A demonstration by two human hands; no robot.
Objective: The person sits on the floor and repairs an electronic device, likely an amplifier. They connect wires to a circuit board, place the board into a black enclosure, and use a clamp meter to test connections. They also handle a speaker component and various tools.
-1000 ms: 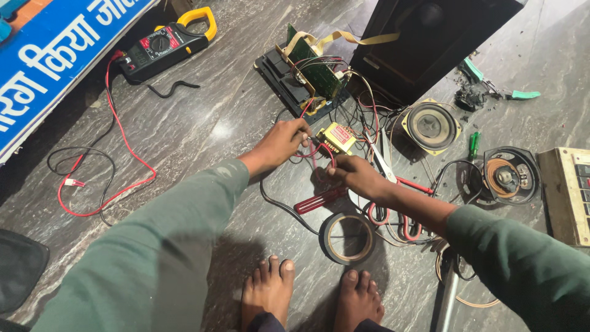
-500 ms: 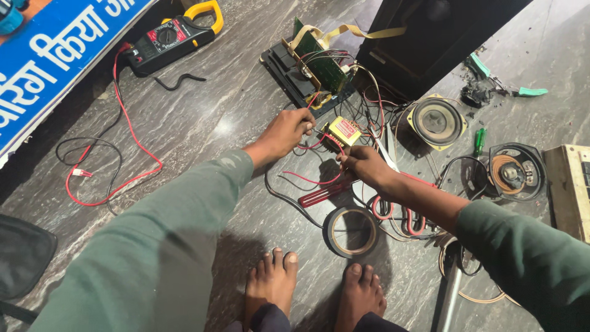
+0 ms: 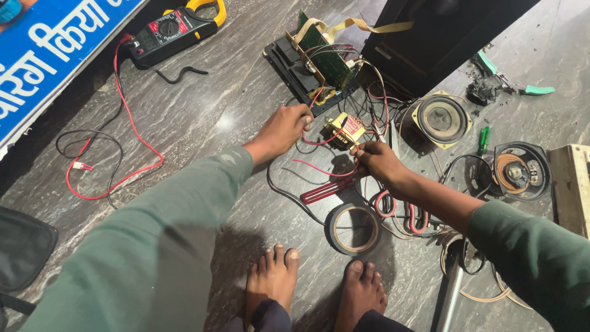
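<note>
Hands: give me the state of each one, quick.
Left hand: fingers curled shut, pinching a thin red wire beside the small transformer.
Right hand: closed, fingertips gripping wires at the transformer's near edge.

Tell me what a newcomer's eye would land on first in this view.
First, the two hands meeting mid-floor: the left hand pinches thin red wires, and the right hand holds a wire at the small yellow transformer. Just behind it a green circuit board stands tilted on a black panel, and a roll of black tape lies near the bare feet. A clamp meter with red and black leads lies far left.
</note>
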